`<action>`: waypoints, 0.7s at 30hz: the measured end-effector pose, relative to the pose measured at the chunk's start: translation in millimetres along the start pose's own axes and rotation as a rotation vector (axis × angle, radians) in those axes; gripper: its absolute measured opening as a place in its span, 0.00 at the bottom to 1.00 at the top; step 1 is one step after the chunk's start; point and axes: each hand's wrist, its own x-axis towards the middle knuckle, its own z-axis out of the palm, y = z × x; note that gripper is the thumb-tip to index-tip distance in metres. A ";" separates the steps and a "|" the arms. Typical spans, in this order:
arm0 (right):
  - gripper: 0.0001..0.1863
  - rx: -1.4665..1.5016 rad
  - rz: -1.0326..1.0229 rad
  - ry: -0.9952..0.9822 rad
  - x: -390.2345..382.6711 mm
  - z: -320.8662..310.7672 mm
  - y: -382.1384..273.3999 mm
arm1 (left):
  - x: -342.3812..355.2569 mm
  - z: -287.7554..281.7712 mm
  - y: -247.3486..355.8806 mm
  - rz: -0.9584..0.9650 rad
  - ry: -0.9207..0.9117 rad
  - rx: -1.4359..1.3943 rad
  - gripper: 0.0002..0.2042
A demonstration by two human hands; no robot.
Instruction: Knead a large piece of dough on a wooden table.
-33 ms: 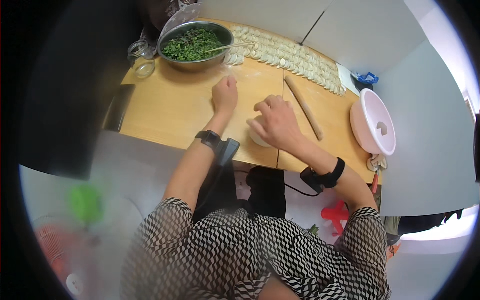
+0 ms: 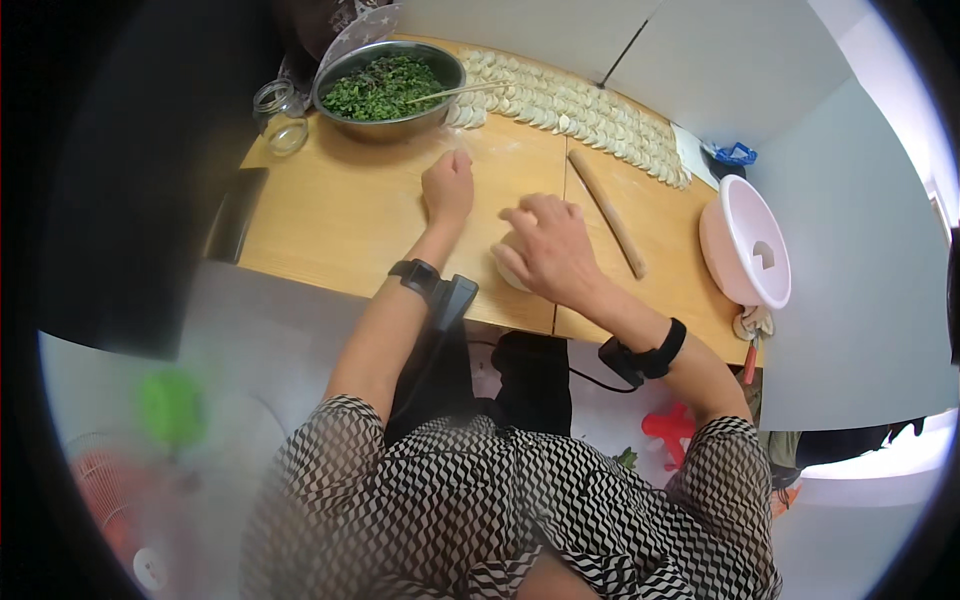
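Observation:
My left hand (image 2: 448,188) rests on the wooden table as a closed fist, with nothing seen in it. To its right, my right hand (image 2: 550,245) bends over a pale lump of dough (image 2: 508,268), its palm and thumb against it and its fingers curled above. The hand covers much of the dough. A wooden rolling pin (image 2: 608,213) lies on the table just right of my right hand, apart from it.
A steel bowl (image 2: 455,105) of chopped greens with chopsticks (image 2: 455,93) stands far left, beside a glass jar (image 2: 284,125). Rows of dumplings (image 2: 580,118) line the back edge. At right, a pink basin (image 2: 715,250) leans tilted near a red-handled tool (image 2: 750,362).
My right hand has shifted very slightly left over the dough, its fingers a little differently bent. The left fist stays in place.

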 end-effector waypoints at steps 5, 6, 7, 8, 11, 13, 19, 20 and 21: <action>0.09 -0.013 -0.040 -0.025 -19.8 23.6 -0.8 | -1.9 1.0 3.6 -0.003 -0.007 -0.011 0.17; 0.08 -0.035 -0.037 0.018 -19.9 28.9 1.3 | -2.7 0.2 4.0 -0.008 -0.014 -0.004 0.17; 0.08 -0.012 -0.006 0.033 -17.8 34.7 6.1 | -3.5 -0.7 4.3 -0.014 -0.019 0.002 0.17; 0.08 0.008 0.023 0.050 -13.9 41.9 12.8 | -5.8 -2.0 6.2 -0.008 -0.023 -0.017 0.16; 0.12 0.091 0.273 -0.068 6.6 54.4 31.9 | -9.7 -4.4 16.5 -0.003 -0.046 -0.044 0.16; 0.15 0.149 0.425 -0.166 18.1 61.3 43.7 | -12.0 -7.0 20.5 -0.002 -0.063 -0.019 0.16; 0.20 0.106 0.543 -0.121 42.6 81.3 74.6 | -16.1 -11.9 30.5 0.006 -0.066 -0.023 0.15; 0.20 0.083 0.543 -0.110 47.7 83.7 78.4 | -15.4 -12.2 29.8 0.004 -0.066 -0.002 0.15; 0.20 0.060 0.545 -0.099 52.1 85.7 81.5 | -15.4 -12.8 29.2 0.001 -0.067 0.019 0.15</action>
